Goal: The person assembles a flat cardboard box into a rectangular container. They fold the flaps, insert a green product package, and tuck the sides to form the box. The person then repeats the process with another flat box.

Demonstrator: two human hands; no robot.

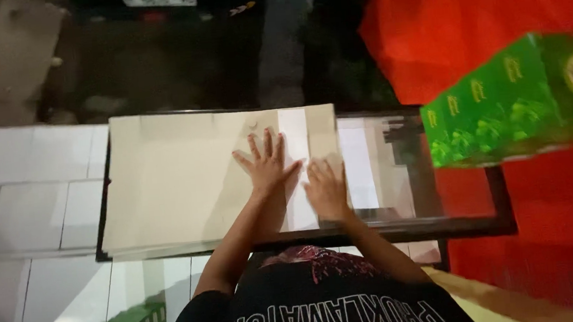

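Fingers (268,145) of left hand (266,166) spread wide, flat on the cardboard sheet (172,183); right hand (326,188) fingers loosely together, also flat, gripping nothing. Sheet lies under both palms, bulk running toward 9 o'clock from the fingers, covering the glass table (396,166). Green box (520,98) hangs at 2 o'clock, well apart. Red cloth (466,24) behind it at 1 o'clock.

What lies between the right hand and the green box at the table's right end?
In the head view, only bare glass tabletop lies between the right hand and the green box; nothing else stands there.
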